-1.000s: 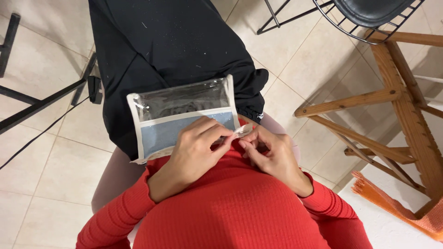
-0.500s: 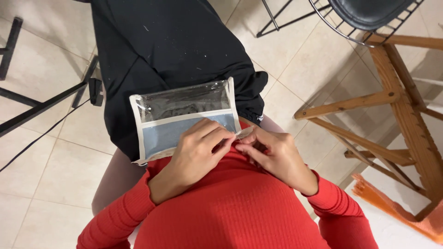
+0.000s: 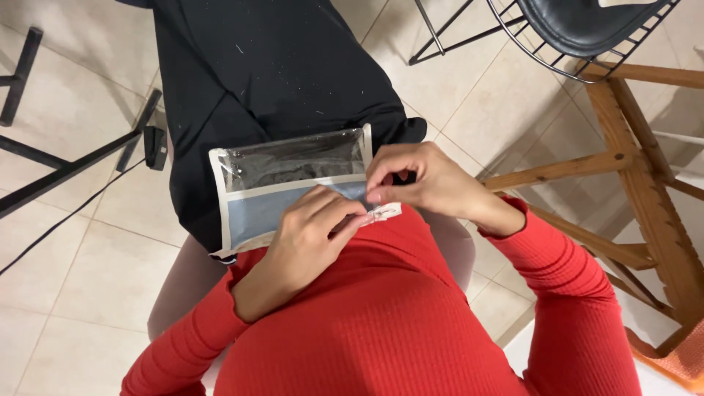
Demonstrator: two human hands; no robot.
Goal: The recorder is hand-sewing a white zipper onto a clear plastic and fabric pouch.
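Observation:
A flat pouch (image 3: 282,180) with a clear upper panel, a blue-grey lower panel and cream edging lies on my lap, over black trousers (image 3: 271,81). My left hand (image 3: 304,242) rests on the pouch's near edge and pinches a small clear piece (image 3: 381,214) at its right corner. My right hand (image 3: 418,180) is raised beside the pouch's right edge, fingers curled, with the fingertips touching that edge just above the small piece. Both arms wear red ribbed sleeves.
A wooden stool frame (image 3: 645,191) stands to the right. A black wire chair (image 3: 579,37) is at the top right. Black metal legs (image 3: 66,165) with a cable cross the tiled floor on the left. Something orange (image 3: 682,359) lies at the bottom right.
My right hand has lifted away from my body and moved up to the pouch's right edge. My left hand has stayed on the near edge. The view has shifted slightly.

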